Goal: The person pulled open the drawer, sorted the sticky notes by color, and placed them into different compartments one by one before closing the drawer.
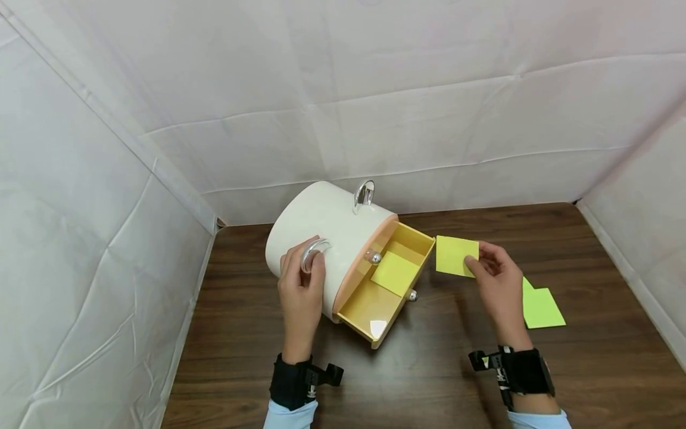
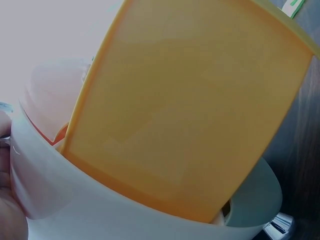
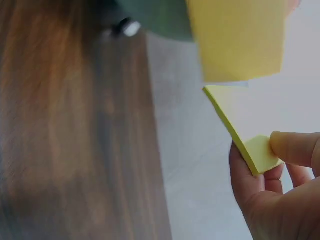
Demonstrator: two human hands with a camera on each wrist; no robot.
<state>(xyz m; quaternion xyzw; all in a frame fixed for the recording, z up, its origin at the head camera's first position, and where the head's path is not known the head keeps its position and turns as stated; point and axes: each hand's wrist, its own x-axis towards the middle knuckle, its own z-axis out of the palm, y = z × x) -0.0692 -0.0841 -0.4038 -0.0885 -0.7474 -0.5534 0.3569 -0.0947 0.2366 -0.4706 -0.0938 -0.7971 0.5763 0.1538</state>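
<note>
A white rounded drawer box (image 1: 321,214) stands tilted toward the right on the dark wooden table, its yellow drawer (image 1: 364,304) pulled out. Inside the drawer lies a yellow sticky note pad (image 1: 395,274). My left hand (image 1: 301,289) grips a silver loop handle (image 1: 309,255) on the box; in the left wrist view only part of that hand shows at the left edge. Just right of the drawer's front, my right hand (image 1: 498,286) pinches another yellow sticky note pad (image 3: 250,140) between thumb and fingers, raised above the table.
Green sticky notes (image 1: 543,308) lie on the table (image 1: 429,381) beside my right wrist. A second silver loop (image 1: 364,195) stands on the box's far side. Small silver knobs (image 1: 412,295) sit on the drawer fronts. White cloth walls (image 1: 418,131) enclose the back and sides.
</note>
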